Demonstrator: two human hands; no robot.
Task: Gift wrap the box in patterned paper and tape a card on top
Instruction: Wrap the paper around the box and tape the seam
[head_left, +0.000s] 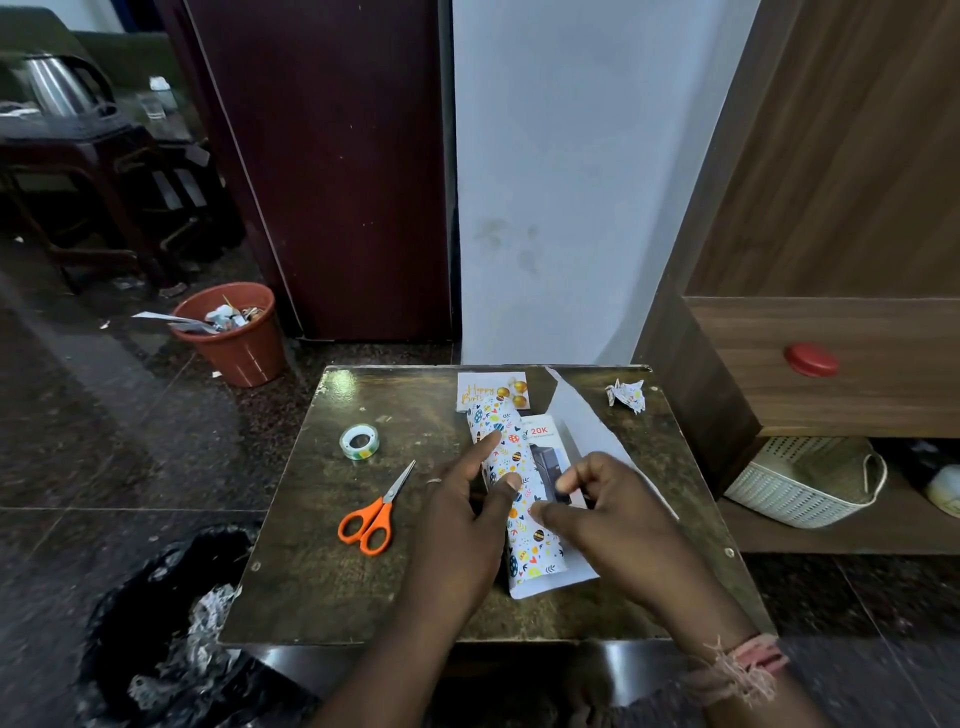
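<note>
A white box (545, 447) printed "20K" lies on the small table (322, 582), half covered by patterned paper (511, 462) folded over its left side. The paper's white underside (587, 431) spreads out to the right. My left hand (462, 519) presses the patterned flap down, index finger and thumb stretched flat on it. My right hand (602, 504) is over the box's near half, its fingers curled and pinching at the box surface; what they pinch is too small to tell. A "Happy Birthday" card (491, 391) lies at the far edge, partly under the paper.
A tape roll (359, 441) and orange scissors (374, 514) lie left of the box. A crumpled paper scrap (627, 395) sits at the far right corner. An orange bin (231, 332) and a black bag (171, 623) stand on the floor; a white basket (800, 483) sits on the right.
</note>
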